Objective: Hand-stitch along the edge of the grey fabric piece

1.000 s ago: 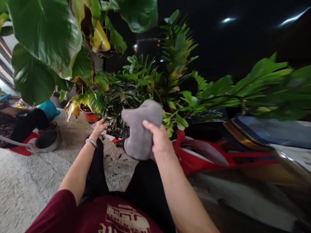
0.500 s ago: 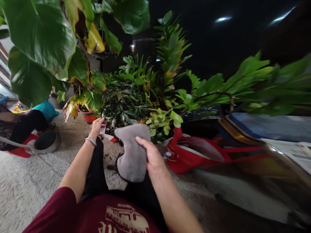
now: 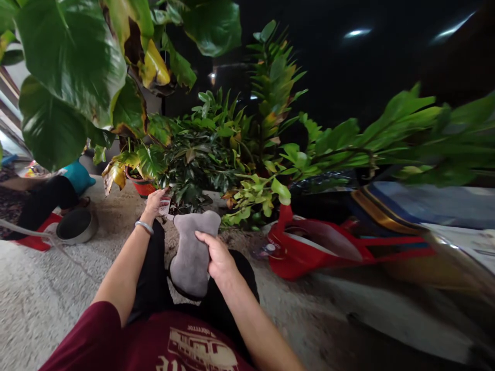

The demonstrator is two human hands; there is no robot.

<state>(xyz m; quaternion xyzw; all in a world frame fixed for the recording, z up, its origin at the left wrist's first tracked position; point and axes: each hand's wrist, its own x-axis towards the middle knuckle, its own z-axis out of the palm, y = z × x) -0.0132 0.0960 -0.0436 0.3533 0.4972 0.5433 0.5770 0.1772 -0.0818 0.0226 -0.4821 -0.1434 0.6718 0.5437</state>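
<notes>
A grey, bone-shaped plush cushion [image 3: 190, 257] with dark edging hangs upright in front of my knees. My right hand [image 3: 219, 256] grips it by its right side, the thumb across its front. Farther forward, my left hand [image 3: 154, 203], with a silver bangle at the wrist, is closed at a white patterned piece [image 3: 164, 208] beside the low dark-leaved plant [image 3: 189, 178]. Most of that piece is hidden by my fingers and the cushion, so its kind is unclear.
Large-leaved foliage [image 3: 69, 56] hangs at upper left over a red plant pot [image 3: 139, 187]. On the right stands a red bag-like container [image 3: 301, 265]. A grey basin [image 3: 77, 226] sits left, near a seated person's dark-clad leg [image 3: 46, 203]. Zamioculcas-like stems [image 3: 359, 141] reach right.
My right hand has brought the cushion left and slightly down, closer to my left hand, and turned it more upright. My left hand has hardly moved.
</notes>
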